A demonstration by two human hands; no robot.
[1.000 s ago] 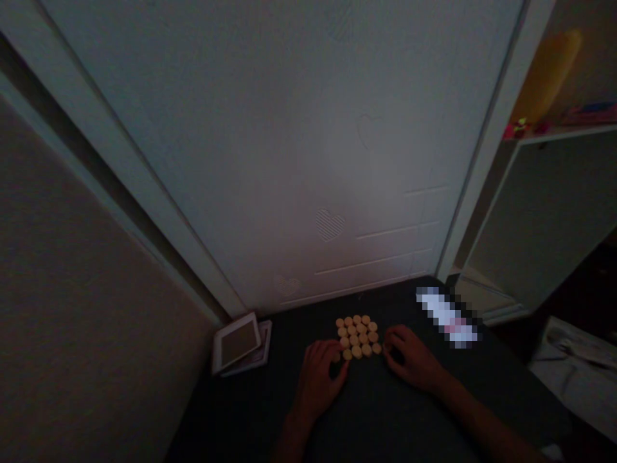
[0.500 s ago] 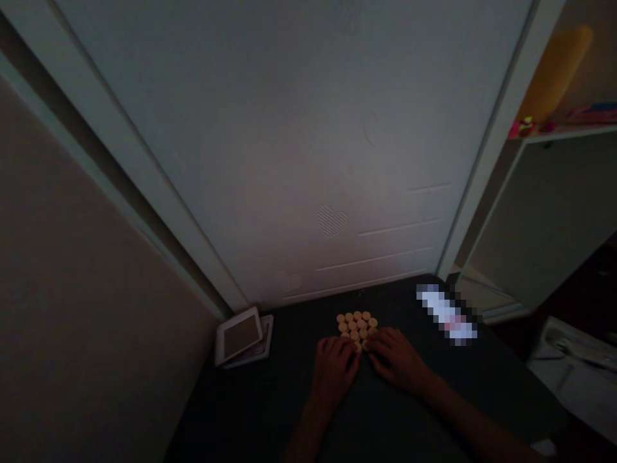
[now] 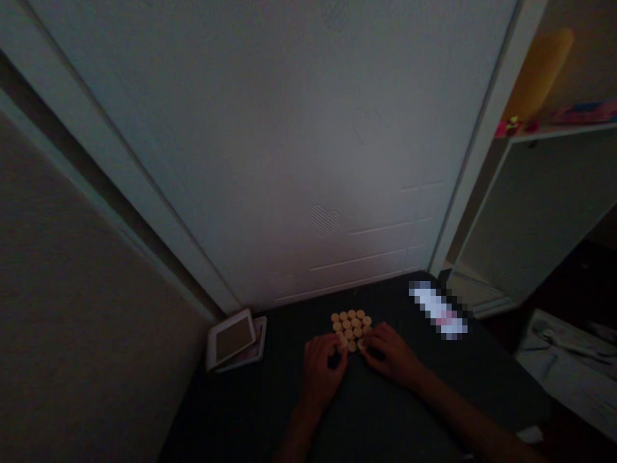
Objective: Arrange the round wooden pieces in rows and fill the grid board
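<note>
R hand (image 3: 391,352) in closer vs 1 s ago: then just off R side of wooden discs (image 3: 347,325), now fingers at near R corner, partly hiding discs there. L hand (image 3: 322,366): moved in R by 0.5 s ago, since eased back a bit L; fingertips now at near L corner. Gap betw. hands: wide 1 s ago, v. narrow 0.5 s ago, now slightly wider again, near-row discs showing betw. Cam swung slightly; scene sits further L in view.

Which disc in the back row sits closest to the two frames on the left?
The leftmost disc of that row, beyond the left hand; the other three discs there lie to its right, farther from the frames.
</note>
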